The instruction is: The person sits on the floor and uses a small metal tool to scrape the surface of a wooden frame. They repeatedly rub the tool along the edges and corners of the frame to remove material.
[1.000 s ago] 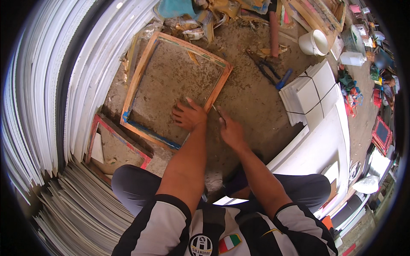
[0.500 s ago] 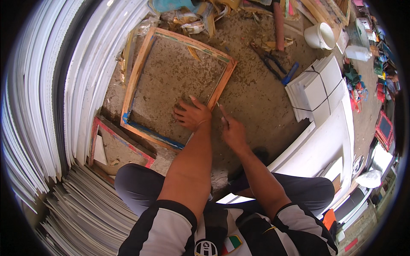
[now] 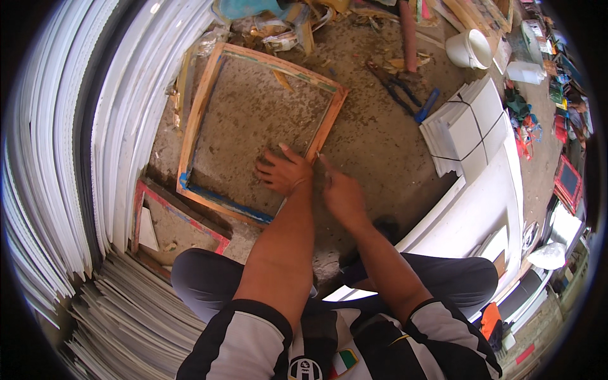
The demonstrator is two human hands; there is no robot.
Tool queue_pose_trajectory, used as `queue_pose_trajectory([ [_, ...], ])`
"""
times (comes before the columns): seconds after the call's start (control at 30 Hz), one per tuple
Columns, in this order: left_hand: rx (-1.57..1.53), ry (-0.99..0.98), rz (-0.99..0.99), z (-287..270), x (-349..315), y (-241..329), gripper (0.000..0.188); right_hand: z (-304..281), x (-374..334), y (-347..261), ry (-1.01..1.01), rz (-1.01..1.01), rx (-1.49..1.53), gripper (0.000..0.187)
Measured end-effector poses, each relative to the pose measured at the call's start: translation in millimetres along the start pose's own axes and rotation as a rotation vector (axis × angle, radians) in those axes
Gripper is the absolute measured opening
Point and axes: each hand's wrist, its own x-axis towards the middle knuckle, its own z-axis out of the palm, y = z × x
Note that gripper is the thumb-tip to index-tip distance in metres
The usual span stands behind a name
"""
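Observation:
A wooden frame (image 3: 204, 117), bare wood with blue and green paint traces, lies on the floor in front of me. My left hand (image 3: 285, 172) rests over its near right bar, fingers spread toward the inside of the frame and empty. Beside the outer edge of that bar, my right hand (image 3: 342, 195) is closed with its index finger stretched along something small. A thin pale tip shows at the frame's edge ahead of that finger, but the rest is hidden in the hand. Part of the bar lies hidden under my left hand and forearm.
Pliers (image 3: 400, 92) with a blue handle lie beyond my right hand. A tied stack of white sheets (image 3: 472, 130) and a white bucket (image 3: 467, 49) stand at right. Tall stacks of white panels (image 3: 123, 120) line the left, near a red-edged frame (image 3: 190, 214).
My right hand has shifted slightly left and its fingertip now sits closer to the frame's bar. The left hand stays in place on the frame.

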Motion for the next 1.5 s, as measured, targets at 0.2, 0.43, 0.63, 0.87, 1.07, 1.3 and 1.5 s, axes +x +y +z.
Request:
queue_pose_trajectory([
  [0.2, -0.005, 0.009, 0.003, 5.2, 0.2, -2.9, 0.065, -2.8, -0.5, -26.0, -0.086, 0.143, -0.084, 0.065],
  [0.43, -0.022, 0.026, 0.018, 9.3, -1.6, -5.3, 0.064, 12.1, 3.9, 1.0, -0.04, 0.035, 0.019, 0.067],
  [0.63, -0.006, 0.011, 0.016, 0.0, -2.2, -0.3, 0.063, 4.4, 5.7, -1.7, -0.076, 0.024, -0.242, 0.062],
  [0.87, -0.03, 0.105, 0.036, 12.7, -0.9, -8.5, 0.068, 26.7, 20.9, 39.4, -0.041, -0.074, 0.179, 0.064],
  [1.07, 0.04, 0.037, 0.033, 4.8, 0.3, -4.3, 0.065, 42.7, 37.1, 49.1, 0.162, -0.333, 0.254, 0.063],
  [1.3, 0.048, -0.018, 0.013, 3.4, -0.3, -3.7, 0.065, 35.4, 17.8, 58.5, 0.177, -0.254, 0.051, 0.063],
  [1.5, 0.027, -0.015, -0.004, -0.3, -1.0, -1.0, 0.065, 24.4, 13.1, 45.0, 0.134, -0.185, 0.053, 0.057],
])
